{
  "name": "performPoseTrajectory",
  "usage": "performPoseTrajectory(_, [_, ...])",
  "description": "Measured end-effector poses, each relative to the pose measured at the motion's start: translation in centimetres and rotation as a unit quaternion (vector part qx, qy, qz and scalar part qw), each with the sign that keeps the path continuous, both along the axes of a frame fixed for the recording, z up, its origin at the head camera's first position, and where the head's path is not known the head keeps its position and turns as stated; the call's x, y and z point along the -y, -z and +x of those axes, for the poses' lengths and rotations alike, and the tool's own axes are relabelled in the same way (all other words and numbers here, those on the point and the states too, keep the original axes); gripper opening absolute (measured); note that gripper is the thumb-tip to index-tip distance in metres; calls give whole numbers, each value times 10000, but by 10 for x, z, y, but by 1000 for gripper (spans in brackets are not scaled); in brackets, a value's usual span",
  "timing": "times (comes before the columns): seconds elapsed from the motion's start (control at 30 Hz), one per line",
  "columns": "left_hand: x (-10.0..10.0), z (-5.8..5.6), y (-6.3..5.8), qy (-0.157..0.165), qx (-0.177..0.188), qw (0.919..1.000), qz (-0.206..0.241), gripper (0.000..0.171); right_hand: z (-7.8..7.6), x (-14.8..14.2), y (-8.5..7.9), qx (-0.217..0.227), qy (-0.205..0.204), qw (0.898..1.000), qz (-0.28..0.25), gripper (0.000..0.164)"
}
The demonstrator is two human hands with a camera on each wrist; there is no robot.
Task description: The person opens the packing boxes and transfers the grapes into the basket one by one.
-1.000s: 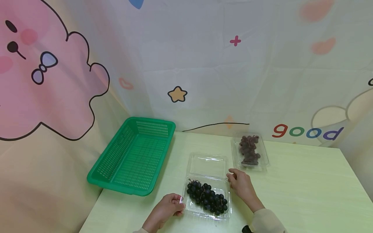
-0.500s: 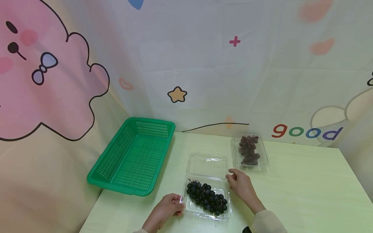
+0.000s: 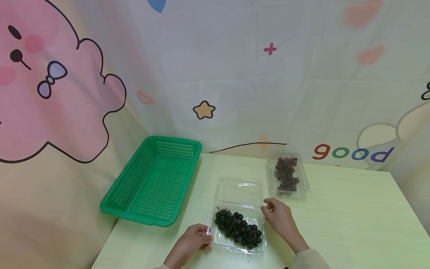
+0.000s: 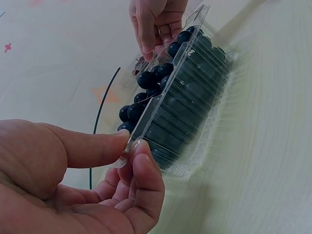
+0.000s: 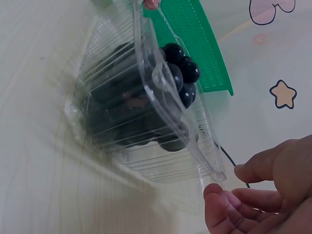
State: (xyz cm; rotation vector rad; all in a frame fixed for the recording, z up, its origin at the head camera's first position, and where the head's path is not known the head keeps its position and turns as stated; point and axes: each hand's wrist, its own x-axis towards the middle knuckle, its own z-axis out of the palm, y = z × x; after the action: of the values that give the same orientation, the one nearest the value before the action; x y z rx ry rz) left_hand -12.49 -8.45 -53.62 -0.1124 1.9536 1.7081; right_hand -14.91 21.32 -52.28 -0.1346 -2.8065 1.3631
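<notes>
A clear plastic clamshell box lies with its lid folded back, and a bunch of dark grapes fills its base. My left hand pinches the left rim between thumb and fingers; the left wrist view shows the thumb on top of the edge. By the box's far right corner is my right hand. In the right wrist view its thumb and fingers stand apart around the rim corner, with a small gap showing and nothing plainly gripped.
To the left stands a green plastic basket with slotted walls. A second clear box with reddish-brown grapes sits behind my right hand. A printed cloth hangs along the back of the pale table.
My right hand has shifted slightly down and right along the box corner, its thumb and fingers parting a little. The left hand, box and grapes stay put.
</notes>
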Motion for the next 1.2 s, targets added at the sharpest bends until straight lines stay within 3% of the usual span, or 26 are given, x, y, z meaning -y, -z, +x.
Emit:
performPoseTrajectory(0.6, [1, 0, 1, 41, -34, 10000, -3, 25, 20, 4, -17, 181, 72, 9985, 506, 25])
performPoseTrajectory(1.2, [1, -1, 2, 83, -17, 10000, -16, 25, 40, 10, -15, 427, -122, 9967, 676, 28])
